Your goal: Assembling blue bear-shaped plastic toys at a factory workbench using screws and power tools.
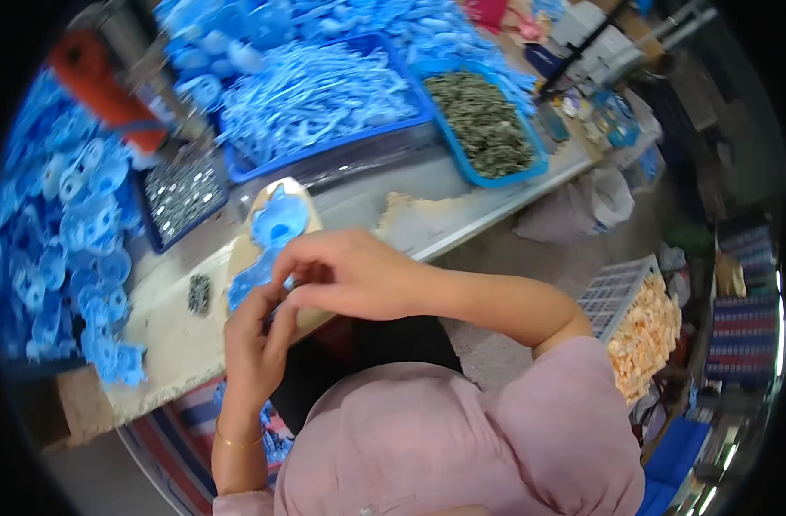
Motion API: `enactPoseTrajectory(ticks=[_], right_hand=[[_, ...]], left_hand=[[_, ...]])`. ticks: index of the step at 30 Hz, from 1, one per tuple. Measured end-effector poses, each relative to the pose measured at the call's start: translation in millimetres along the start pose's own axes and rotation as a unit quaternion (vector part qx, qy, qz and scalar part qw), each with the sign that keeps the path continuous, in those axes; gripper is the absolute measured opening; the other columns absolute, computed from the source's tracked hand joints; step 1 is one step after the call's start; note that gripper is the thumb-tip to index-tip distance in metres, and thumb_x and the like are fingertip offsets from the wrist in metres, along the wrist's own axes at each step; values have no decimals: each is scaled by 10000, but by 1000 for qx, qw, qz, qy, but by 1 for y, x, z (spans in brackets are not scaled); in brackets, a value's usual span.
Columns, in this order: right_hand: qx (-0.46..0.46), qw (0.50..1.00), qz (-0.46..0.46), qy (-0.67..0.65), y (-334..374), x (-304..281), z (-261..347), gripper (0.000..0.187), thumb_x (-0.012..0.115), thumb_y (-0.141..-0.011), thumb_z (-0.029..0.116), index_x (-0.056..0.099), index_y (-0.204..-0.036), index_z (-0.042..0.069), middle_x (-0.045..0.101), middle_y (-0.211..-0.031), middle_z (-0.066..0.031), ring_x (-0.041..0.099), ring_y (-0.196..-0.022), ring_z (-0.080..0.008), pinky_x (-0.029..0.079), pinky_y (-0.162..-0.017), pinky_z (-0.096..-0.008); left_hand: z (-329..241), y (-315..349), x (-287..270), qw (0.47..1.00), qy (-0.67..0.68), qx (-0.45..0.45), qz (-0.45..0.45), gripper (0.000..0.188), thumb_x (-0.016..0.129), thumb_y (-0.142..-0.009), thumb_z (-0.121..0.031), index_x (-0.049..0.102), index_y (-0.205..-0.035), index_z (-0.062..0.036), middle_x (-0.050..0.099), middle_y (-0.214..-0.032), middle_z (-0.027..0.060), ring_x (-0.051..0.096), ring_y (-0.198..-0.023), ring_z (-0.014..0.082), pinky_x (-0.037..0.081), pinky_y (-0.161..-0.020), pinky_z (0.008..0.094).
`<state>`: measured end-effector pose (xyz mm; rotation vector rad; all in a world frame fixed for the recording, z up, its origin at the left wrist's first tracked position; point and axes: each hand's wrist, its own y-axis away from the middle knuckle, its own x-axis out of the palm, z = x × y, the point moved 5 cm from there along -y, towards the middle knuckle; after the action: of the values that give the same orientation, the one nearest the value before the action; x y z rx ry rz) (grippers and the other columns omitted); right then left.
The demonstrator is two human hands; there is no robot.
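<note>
A light blue plastic part with a round hub lies on a tan wooden block at the bench's near edge. My left hand reaches up from below and pinches the part's lower end. My right hand comes in from the right, fingers curled onto the same lower end beside my left fingertips. Whether a small piece sits between my fingers is hidden.
Blue trays hold long blue plastic pieces, small dark metal parts and shiny screws. Round blue parts are heaped at left. A red-handled press stands at the back left. A crate of pale orange pieces sits on the floor at right.
</note>
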<state>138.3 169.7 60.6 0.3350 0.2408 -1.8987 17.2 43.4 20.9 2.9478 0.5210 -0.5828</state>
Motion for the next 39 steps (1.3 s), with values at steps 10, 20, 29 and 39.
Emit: enactPoseTrajectory(ticks=[10, 20, 29, 39], right_hand=[[116, 985, -54, -115, -15, -16, -42, 230, 712, -923, 67, 609, -1124, 21, 659, -965, -25, 631, -875, -75, 501, -786, -227], [167, 984, -53, -8, -33, 3, -51, 208, 718, -912, 53, 604, -1083, 17, 652, -909, -8, 595, -758, -35, 456, -628, -196], [141, 986, 19, 82, -37, -3, -37, 243, 705, -896, 21, 620, -1123, -3, 681, -880, -41, 600, -728, -39, 451, -592, -225], [-88, 918, 15, 385, -48, 4, -11, 93, 783, -773, 73, 770, -864, 77, 619, -877, -87, 631, -881, -244, 508, -765, -354]], left_hand=[[-13, 1, -44, 956, -236, 160, -66, 593, 828, -753, -178, 575, -1276, -57, 620, -1273, 140, 548, -1152, 373, 448, -984, 453], [12, -12, -34, 943, -264, 163, -121, 434, 814, -738, -148, 624, -1120, -72, 625, -1125, 86, 580, -999, 312, 485, -868, 410], [13, -15, -30, 933, -302, 153, -119, 227, 816, -747, -155, 684, -925, -107, 666, -1047, 24, 601, -944, 267, 505, -817, 382], [11, -14, -26, 914, -340, 166, -149, 83, 786, -742, -181, 744, -750, -111, 678, -1045, -16, 590, -908, 214, 491, -758, 364]])
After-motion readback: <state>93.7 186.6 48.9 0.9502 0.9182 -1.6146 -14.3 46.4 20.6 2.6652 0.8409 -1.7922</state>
